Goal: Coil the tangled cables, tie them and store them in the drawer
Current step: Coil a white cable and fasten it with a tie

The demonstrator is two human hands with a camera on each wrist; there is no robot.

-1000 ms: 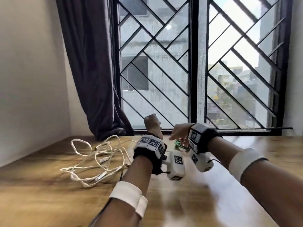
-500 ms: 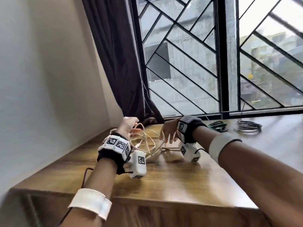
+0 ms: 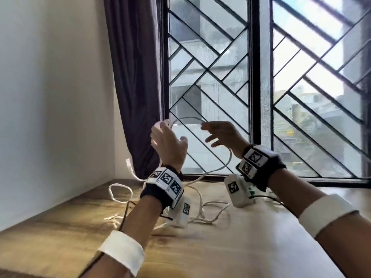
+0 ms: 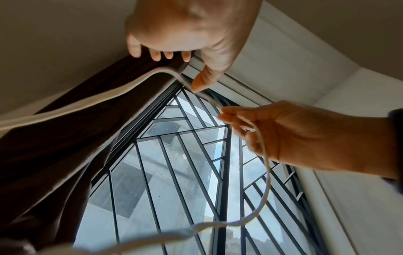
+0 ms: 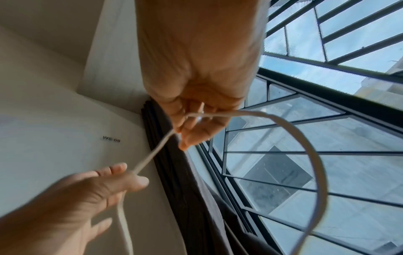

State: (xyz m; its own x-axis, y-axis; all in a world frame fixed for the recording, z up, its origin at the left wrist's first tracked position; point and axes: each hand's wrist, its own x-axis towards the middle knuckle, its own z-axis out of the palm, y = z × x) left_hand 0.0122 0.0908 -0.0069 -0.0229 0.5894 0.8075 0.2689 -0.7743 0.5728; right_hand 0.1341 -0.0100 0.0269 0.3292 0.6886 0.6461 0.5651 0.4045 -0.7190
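A white cable [image 3: 186,118] arcs in the air between my two raised hands, in front of the window. My left hand [image 3: 163,127] holds it between thumb and fingers [image 5: 135,172]. My right hand [image 3: 208,129] pinches the same strand [image 5: 196,114] at its fingertips. From the right hand the cable drops in a wide loop [image 4: 266,172] down to the table. The rest of the white tangle [image 3: 200,213] lies on the wooden table [image 3: 220,247] below my wrists, with one loop [image 3: 120,192] off to the left. No drawer is in view.
A dark curtain [image 3: 136,87] hangs at the back left beside the barred window [image 3: 220,77]. A white wall [image 3: 50,97] closes the left side. A bit of something green [image 3: 251,192] shows behind my right wrist camera.
Both hands have risen from the tangle on the table, lifting a strand of the white cable up in front of the window. The head view has swung back to the right.
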